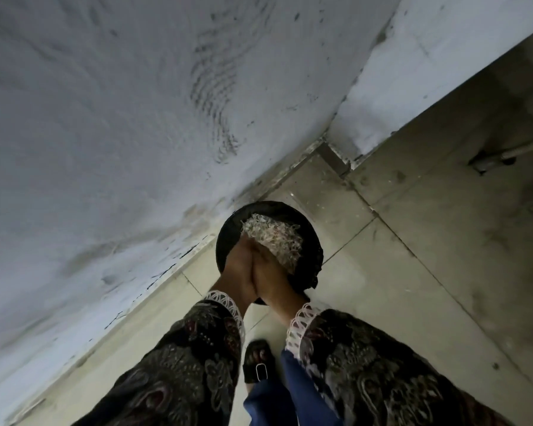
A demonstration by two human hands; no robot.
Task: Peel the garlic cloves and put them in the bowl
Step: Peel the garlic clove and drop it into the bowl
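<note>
At the bottom of the view, 2 dark patterned sleeves [197, 364] with pale lace cuffs reach forward, and between them show blue trousers [277, 392] and a foot in a dark sandal [259, 361] with a metal buckle, standing on the pale tiled floor [413, 272].

Just past the cuffs, the left hand [239, 272] and the right hand [273, 276] are pressed together side by side, edges touching, forming 1 cupped scoop. Their fingers look fairly straight and reach forward under a heap of papery garlic skins [274, 238], white with some pink. The fingertips are hidden by the heap, so how far they curl cannot be told; nothing looks pinched, and the skins seem to rest on the hands.

Hands and skins are over the mouth of a round black bin [308, 229] lined with a black bag, which stands on the floor close to the wall. No peeled cloves or bowl can be made out.

Beyond the bin rises a rough white plastered wall [120, 118] with dark smudges. At far right, a pipe [511, 152] runs along a second wall.
</note>
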